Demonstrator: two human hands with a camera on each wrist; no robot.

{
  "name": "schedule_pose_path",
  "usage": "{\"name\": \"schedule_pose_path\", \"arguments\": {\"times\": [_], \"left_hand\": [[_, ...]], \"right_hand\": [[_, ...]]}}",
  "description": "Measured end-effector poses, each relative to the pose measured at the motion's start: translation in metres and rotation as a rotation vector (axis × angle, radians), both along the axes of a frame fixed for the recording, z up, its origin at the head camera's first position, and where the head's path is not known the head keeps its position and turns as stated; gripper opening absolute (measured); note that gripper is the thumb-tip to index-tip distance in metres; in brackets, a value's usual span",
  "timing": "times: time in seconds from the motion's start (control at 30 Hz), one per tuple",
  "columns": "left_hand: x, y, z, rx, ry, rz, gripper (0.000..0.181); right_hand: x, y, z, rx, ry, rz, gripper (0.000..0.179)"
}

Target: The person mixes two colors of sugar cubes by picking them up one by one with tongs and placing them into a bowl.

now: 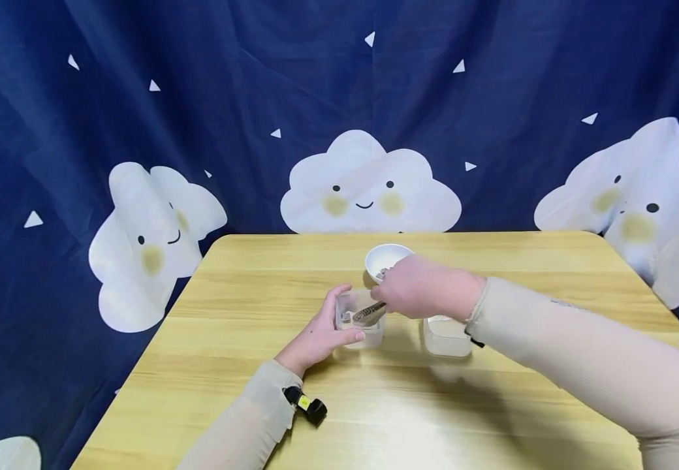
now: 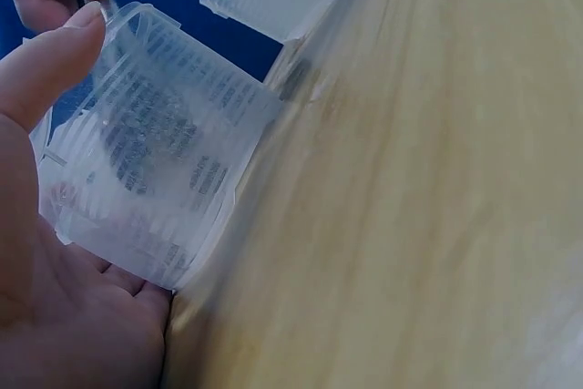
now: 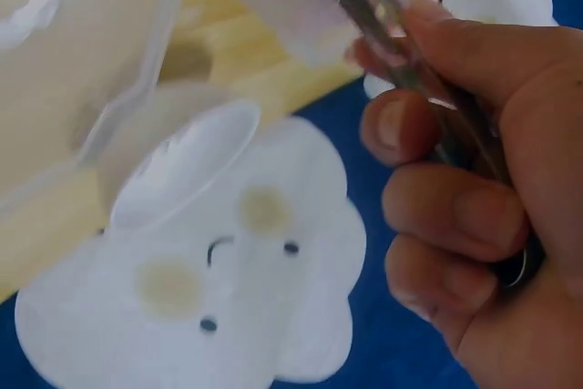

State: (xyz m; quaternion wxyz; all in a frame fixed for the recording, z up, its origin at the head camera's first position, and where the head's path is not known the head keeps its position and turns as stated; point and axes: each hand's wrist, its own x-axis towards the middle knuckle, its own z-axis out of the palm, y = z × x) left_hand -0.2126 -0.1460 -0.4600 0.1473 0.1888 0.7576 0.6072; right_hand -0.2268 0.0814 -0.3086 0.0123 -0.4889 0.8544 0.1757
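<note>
My left hand [image 1: 318, 336] grips a clear plastic container [image 1: 375, 336], thumb on the near side and fingers round the far left. Small greyish pieces [image 1: 347, 317] lie inside; the left wrist view shows them blurred through the ribbed wall [image 2: 219, 88]. My right hand [image 1: 412, 287] holds metal tongs [image 3: 474, 125] by the handle, fingers curled round it. The patterned end of the tongs [image 1: 369, 314] reaches down into the container. Behind the right hand stands a white bowl [image 1: 383, 253], partly hidden, with some greyish pieces in it.
A second translucent container [image 1: 447, 344] with something white in it stands under the right forearm, partly covered. Everything rests on a light wooden table [image 1: 245, 391]. A dark blue curtain [image 1: 222, 78] with white clouds hangs behind the table's far edge.
</note>
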Motion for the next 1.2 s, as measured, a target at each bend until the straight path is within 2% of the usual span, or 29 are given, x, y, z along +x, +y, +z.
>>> {"name": "schedule_pose_path", "arguments": {"times": [0.13,0.23,0.37,0.57,0.77,0.97,1.2], "left_hand": [[0.000,0.001,0.000,0.017,-0.002,-0.005,0.102],[0.000,0.001,-0.001,0.015,-0.008,0.008,0.102],[0.000,0.000,-0.001,-0.002,-0.010,0.034,0.103],[0.000,0.000,-0.003,-0.012,0.007,0.038,0.102],[-0.001,0.001,-0.002,-0.020,0.010,0.033,0.102],[-0.004,0.001,-0.002,-0.024,0.008,0.034,0.102],[-0.004,0.000,-0.004,-0.030,0.013,0.037,0.103]], "right_hand": [[-0.006,0.021,0.014,-0.127,-0.025,-0.035,0.013],[-0.012,0.035,0.024,-0.196,-0.006,-0.071,0.020],[-0.026,0.050,0.028,-0.251,0.013,-0.132,0.019],[-0.050,0.070,0.017,-0.275,-0.003,-0.255,0.019],[-0.065,0.088,-0.003,-0.277,-0.019,-0.333,0.021],[-0.071,0.095,-0.015,-0.293,-0.014,-0.334,0.024],[-0.071,0.094,-0.015,-0.269,-0.022,-0.356,0.022]]}}
